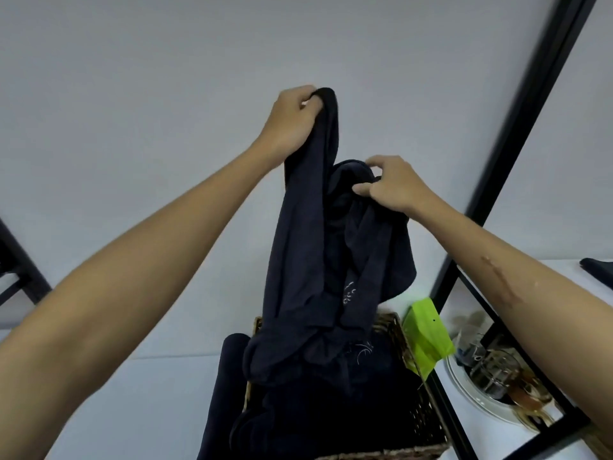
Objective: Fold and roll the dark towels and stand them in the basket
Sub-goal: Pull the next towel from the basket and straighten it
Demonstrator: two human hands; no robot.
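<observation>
A dark navy towel point(308, 260) hangs bunched in the air above a woven basket point(403, 330). My left hand point(292, 121) grips its top corner, raised high. Lower and to the right, my right hand point(391, 184) pinches another fold of the same towel. The towel's lower end sags into the basket, which holds more dark towels point(331, 410). One dark towel point(229, 376) drapes over the basket's left side onto the white table.
A bright green packet point(428, 340) stands right of the basket. A black frame post point(517, 127) runs diagonally on the right, with a white plate point(477, 401) of glassware behind it. Another dark cloth point(597, 270) lies at far right. A dark chair point(16, 270) shows at left.
</observation>
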